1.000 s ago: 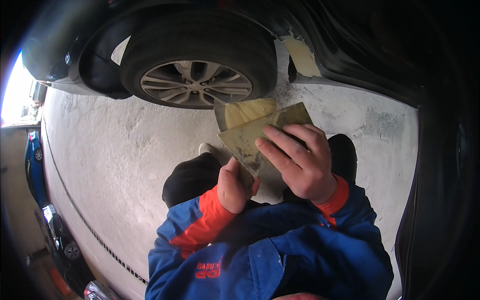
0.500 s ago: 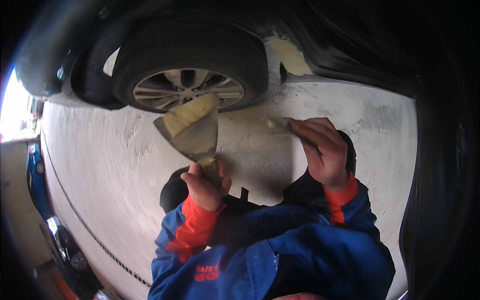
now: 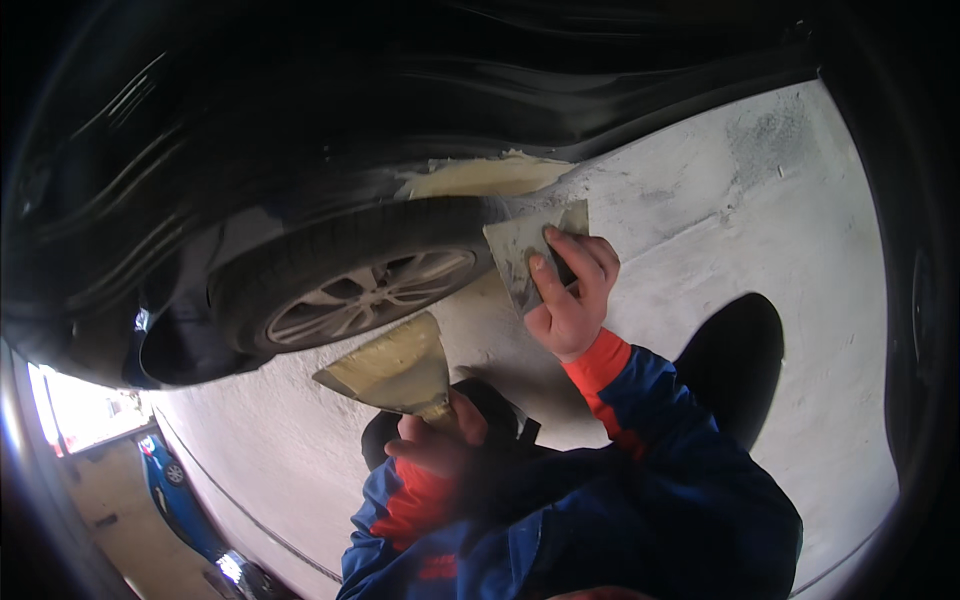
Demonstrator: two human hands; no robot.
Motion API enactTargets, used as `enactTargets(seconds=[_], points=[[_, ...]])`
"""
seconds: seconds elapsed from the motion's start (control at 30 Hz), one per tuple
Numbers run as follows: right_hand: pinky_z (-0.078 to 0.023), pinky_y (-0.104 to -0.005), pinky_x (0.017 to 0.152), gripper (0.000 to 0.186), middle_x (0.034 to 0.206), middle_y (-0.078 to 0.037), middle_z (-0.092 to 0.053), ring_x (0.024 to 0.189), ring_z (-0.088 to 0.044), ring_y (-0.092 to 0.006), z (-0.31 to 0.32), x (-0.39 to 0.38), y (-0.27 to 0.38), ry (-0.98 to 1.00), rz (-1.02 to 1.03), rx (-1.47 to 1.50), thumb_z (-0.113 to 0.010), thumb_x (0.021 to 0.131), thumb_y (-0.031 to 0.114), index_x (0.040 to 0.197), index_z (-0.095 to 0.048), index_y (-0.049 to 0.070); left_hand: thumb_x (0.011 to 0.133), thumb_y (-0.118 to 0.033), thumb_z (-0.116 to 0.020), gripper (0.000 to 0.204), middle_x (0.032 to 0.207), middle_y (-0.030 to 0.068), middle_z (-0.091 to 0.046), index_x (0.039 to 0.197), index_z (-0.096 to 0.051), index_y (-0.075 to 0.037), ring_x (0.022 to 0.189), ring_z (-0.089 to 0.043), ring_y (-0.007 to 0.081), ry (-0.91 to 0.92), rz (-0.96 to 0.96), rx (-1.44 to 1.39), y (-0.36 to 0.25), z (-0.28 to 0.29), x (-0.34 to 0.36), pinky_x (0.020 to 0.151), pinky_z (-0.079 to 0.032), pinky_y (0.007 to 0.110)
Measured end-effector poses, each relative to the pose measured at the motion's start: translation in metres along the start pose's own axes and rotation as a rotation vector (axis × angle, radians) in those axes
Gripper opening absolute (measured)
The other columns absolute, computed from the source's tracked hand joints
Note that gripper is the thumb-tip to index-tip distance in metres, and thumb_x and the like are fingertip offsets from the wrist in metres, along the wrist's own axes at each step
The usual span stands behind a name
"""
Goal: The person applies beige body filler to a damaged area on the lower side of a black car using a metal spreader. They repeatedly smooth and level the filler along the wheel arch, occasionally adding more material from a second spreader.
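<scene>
Where the right hand (image 3: 577, 296) closes its grip: a thin, flat metal spreader (image 3: 517, 250), smeared grey, with two fingertips lying on its near face; the thumb's place cannot be told.
Spreader: tilted, its upper left corner overlapping the tyre (image 3: 330, 245) from this angle; whether they touch cannot be told.
Left hand (image 3: 442, 438): grip wrapped around the handle of a wide putty knife (image 3: 418, 384), blade pointing up and away from the body.
Putty knife: flared toward its far edge, cream filler (image 3: 395, 350) spread over the far part, barer metal near the handle; it sits apart from the spreader, to its lower left.
Sleeves: red cuffs (image 3: 600, 362) at both wrists, on a blue jacket (image 3: 650, 530).
Wheel: a spoked alloy rim (image 3: 370, 297) inside the black tyre, just beyond the putty knife.
Filler patch (image 3: 490, 177): cream, ragged-edged, along the lower edge of the black car body (image 3: 300, 100), by the tyre's top and just beyond the spreader.
Floor (image 3: 690, 250): pale, scuffed, with a narrow dark line (image 3: 245, 515) near its left edge.
Beyond that edge: a blue car (image 3: 180, 500) and part of a dark car (image 3: 245, 575).
</scene>
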State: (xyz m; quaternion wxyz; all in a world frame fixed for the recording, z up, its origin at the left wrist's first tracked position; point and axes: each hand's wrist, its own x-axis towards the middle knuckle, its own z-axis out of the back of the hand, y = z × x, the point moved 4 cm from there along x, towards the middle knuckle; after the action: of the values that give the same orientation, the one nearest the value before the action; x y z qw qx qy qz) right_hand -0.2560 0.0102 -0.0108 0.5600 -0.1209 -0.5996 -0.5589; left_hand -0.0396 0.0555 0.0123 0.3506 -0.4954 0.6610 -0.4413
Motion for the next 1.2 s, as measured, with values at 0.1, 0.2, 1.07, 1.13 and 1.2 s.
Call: enactTargets(seconds=[0.1,0.2,1.07,1.13,1.2], points=[[-0.038,-0.0387,0.086,0.039,0.126,-0.011,-0.061,0.099,-0.051,-0.026,-0.014,-0.005,-0.004,-0.084,-0.004,-0.061,-0.067,0.073,0.009,0.11,-0.07,0.021,0.081,-0.086,-0.039,0.105,0.062,0.0089,-0.047,0.145,-0.038,-0.002,0.042,-0.046,0.0187,0.199,0.01,-0.08,0.006,0.008,0.02,0.036,-0.043,0.031],[-0.036,-0.0364,0.083,0.033,0.126,-0.009,-0.061,0.096,-0.049,-0.0237,-0.034,-0.01,-0.006,-0.207,0.011,-0.099,-0.072,0.076,0.017,0.108,-0.07,0.026,0.084,-0.082,-0.041,0.102,0.063,0.008,-0.047,0.149,-0.033,-0.004,0.043,-0.046,0.0176,0.308,-0.052,-0.173,0.009,0.018,0.037,0.036,-0.043,0.031],[-0.03,-0.0291,0.073,0.042,0.126,0.0,-0.062,0.083,-0.048,-0.0132,-0.079,-0.031,-0.032,-0.404,-0.011,-0.243,-0.072,0.072,0.026,0.113,-0.07,0.036,0.093,-0.07,-0.041,0.079,0.058,0.0063,-0.048,0.138,-0.048,-0.006,0.038,-0.045,0.016,0.28,-0.017,-0.134,0.014,0.048,0.042,0.032,-0.041,0.03],[-0.03,-0.0285,0.072,0.042,0.126,-0.001,-0.062,0.081,-0.048,-0.0126,-0.075,-0.032,-0.033,-0.46,-0.002,-0.228,-0.073,0.072,0.026,0.113,-0.071,0.035,0.093,-0.071,-0.04,0.079,0.057,0.0061,-0.048,0.138,-0.048,-0.006,0.038,-0.045,0.0158,0.273,-0.012,-0.122,0.014,0.046,0.043,0.032,-0.041,0.03],[-0.03,-0.0282,0.07,0.042,0.125,-0.002,-0.063,0.079,-0.047,-0.0122,-0.074,-0.031,-0.035,-0.481,-0.002,-0.229,-0.073,0.072,0.025,0.112,-0.071,0.035,0.093,-0.071,-0.04,0.08,0.058,0.006,-0.048,0.138,-0.048,-0.005,0.039,-0.045,0.0157,0.26,-0.012,-0.112,0.014,0.046,0.044,0.032,-0.042,0.029]])
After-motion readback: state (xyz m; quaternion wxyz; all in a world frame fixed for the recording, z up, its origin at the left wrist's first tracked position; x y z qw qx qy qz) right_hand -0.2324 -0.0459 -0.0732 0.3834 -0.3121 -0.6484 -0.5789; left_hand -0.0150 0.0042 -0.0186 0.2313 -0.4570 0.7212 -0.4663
